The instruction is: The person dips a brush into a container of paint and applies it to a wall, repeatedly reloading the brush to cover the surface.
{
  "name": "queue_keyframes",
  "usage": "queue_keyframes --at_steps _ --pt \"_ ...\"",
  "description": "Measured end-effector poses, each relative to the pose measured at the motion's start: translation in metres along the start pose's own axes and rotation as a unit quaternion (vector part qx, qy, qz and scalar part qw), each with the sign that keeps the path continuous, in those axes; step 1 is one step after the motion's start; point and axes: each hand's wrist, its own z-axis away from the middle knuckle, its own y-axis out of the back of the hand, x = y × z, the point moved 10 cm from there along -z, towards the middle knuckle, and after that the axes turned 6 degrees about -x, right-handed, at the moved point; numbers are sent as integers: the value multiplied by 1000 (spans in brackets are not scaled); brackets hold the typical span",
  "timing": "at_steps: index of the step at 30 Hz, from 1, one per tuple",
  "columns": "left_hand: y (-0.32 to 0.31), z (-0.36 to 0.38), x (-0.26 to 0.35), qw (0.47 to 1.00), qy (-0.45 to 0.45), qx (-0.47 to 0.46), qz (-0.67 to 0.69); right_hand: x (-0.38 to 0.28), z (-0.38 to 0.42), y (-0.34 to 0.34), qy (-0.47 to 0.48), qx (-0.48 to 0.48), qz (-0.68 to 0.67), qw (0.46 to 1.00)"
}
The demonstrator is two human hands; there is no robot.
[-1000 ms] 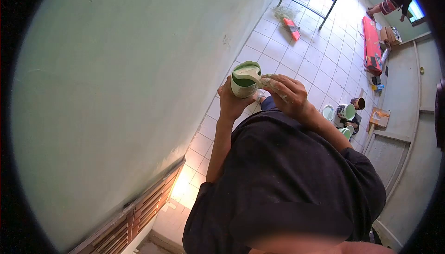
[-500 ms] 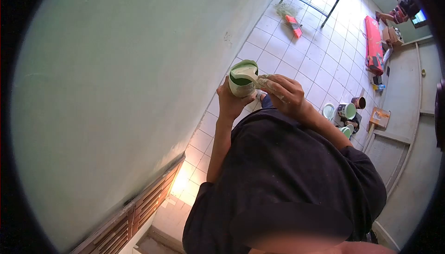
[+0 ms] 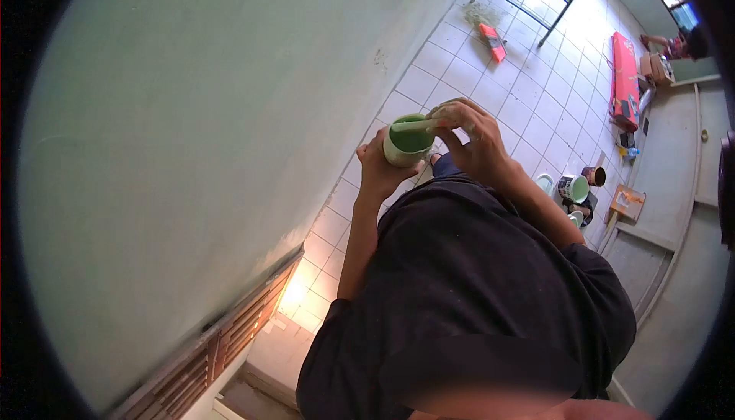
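Observation:
My left hand is wrapped round a pale cup of green paint, held tilted in front of my chest near the wall. My right hand, smeared with pale paint, pinches what looks like a paintbrush. Its pale, flat length lies across the cup's mouth, edge-on to me. Its bristles cannot be made out. Green paint coats the inside of the cup.
A pale green wall rises close on the left. On the tiled floor are a metal frame, a red broom head, paint buckets and a long red case. Another person is at the far right.
My right hand has turned and shifted slightly up, swinging the paintbrush from broad side to edge-on over the cup. The cup has moved slightly right. The other person has shifted lower.

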Motion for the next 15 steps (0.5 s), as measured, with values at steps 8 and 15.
queue_keyframes --at_steps 8,15 --pt "-7 5 -5 999 32 10 -33 9 -6 -14 33 -70 -23 997" --pt "-13 7 -15 997 76 23 7 68 -19 -17 -89 -82 -131 984"
